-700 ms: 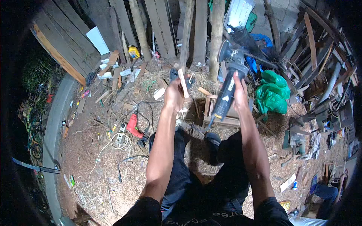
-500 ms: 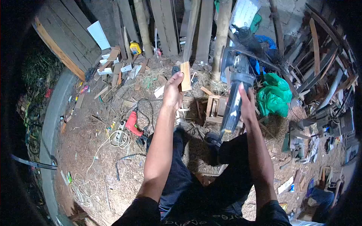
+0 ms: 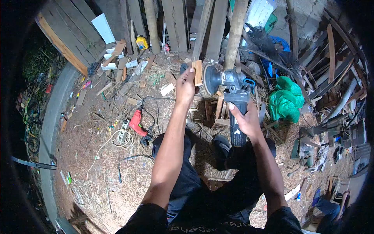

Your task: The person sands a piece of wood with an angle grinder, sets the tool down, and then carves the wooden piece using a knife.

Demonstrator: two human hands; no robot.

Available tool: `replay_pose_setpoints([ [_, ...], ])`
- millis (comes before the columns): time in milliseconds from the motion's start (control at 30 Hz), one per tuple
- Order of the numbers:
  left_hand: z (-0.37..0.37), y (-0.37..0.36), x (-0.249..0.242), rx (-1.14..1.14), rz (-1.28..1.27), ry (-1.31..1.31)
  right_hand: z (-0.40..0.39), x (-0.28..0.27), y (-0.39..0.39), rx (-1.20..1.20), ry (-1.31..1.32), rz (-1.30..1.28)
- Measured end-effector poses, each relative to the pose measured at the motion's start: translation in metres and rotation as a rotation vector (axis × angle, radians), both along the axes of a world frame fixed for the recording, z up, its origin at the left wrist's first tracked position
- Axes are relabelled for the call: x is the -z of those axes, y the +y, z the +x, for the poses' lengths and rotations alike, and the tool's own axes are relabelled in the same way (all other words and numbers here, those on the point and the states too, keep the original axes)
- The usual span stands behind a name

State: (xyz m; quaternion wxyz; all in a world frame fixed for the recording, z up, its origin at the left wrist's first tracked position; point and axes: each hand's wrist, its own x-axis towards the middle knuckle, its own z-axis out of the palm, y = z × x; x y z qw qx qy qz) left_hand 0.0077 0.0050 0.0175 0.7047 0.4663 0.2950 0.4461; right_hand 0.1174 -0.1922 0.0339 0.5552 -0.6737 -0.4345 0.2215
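Observation:
My left hand point(image 3: 184, 86) is closed on a small light-brown wood block point(image 3: 198, 73), held upright at the upper middle. Just right of the block is the round disc point(image 3: 212, 79) of a dark angle grinder point(image 3: 238, 102); whether they touch I cannot tell. My right hand point(image 3: 247, 118) grips the grinder's body, thumb across its front, with the handle end pointing down toward my legs. The fingers behind the tool are hidden.
A red drill point(image 3: 136, 123) lies on the ground beside a power strip point(image 3: 122, 135) with a coiled cord. A wooden frame point(image 3: 221, 114) stands below the grinder. A green plastic bag point(image 3: 286, 100) sits at right. A person's arm point(image 3: 343, 204) shows lower right.
The grinder has turned and moved left, bringing its disc beside the block. My left hand and the block have shifted slightly right, and the block is turned.

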Motion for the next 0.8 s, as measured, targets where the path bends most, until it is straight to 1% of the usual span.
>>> replay_pose_setpoints([
  [33,-0.004,0.005,0.008,0.069,0.021,0.008,0.001,0.001,0.0,-0.006,-0.04,-0.011],
  [133,0.006,0.007,0.016,0.051,0.076,-0.048,0.001,0.002,-0.002,0.002,-0.02,-0.035],
  [233,0.004,0.005,0.013,0.054,0.078,0.016,0.001,-0.001,-0.005,-0.033,0.069,-0.053],
  [333,0.01,0.011,0.024,0.037,0.192,-0.009,0.001,0.002,-0.005,-0.031,0.087,0.066],
  [367,0.01,0.01,0.028,0.065,0.161,-0.057,0.002,0.002,-0.006,-0.024,0.073,0.048],
  [467,-0.003,-0.009,0.004,0.151,0.117,0.067,0.007,0.005,-0.009,0.015,0.041,0.024],
  [600,0.001,-0.022,0.004,0.176,0.08,0.004,0.01,0.007,-0.008,0.095,0.017,0.056],
  [633,-0.002,-0.026,-0.005,0.196,0.076,0.005,0.012,0.007,-0.008,0.111,0.012,0.059],
  [733,-0.001,-0.029,0.001,0.2,0.146,0.048,0.018,0.012,-0.009,0.165,0.048,0.023],
  [800,0.0,-0.032,-0.002,0.206,0.126,0.066,0.02,0.005,-0.011,0.167,0.009,0.008],
])
